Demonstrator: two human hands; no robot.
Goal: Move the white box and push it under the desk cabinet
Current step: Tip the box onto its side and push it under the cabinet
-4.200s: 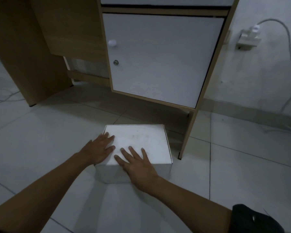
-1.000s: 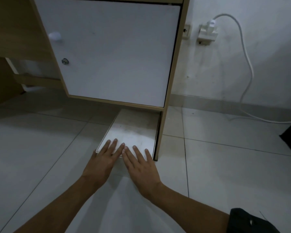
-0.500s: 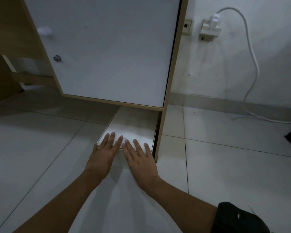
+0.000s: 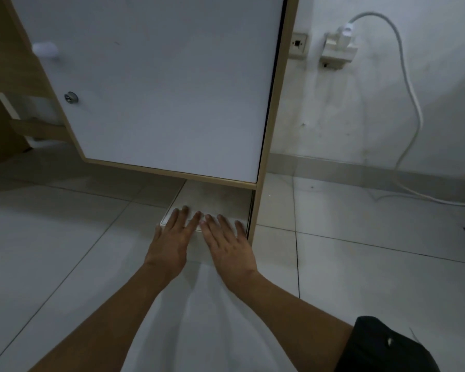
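Both hands flat against a box partly under the cabinet

At centre frame, the left hand (image 4: 169, 244) and right hand (image 4: 227, 247), fingers spread, press the flat white cardboard box (image 4: 212, 204), tucked partway beneath the white-doored wooden desk cabinet (image 4: 156, 84) on the pale tiled floor (image 4: 360, 264).

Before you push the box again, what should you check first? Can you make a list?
1. Both hands on the white box: ok, left hand and right hand lie flat on its near edge.
2. Box lined up beside the cabinet's side panel: ok.
3. Box fully under the desk cabinet: not ok, near edge sticks out.
4. Space behind the box free: cannot tell, hidden.
5. White cable out of the way: ok.
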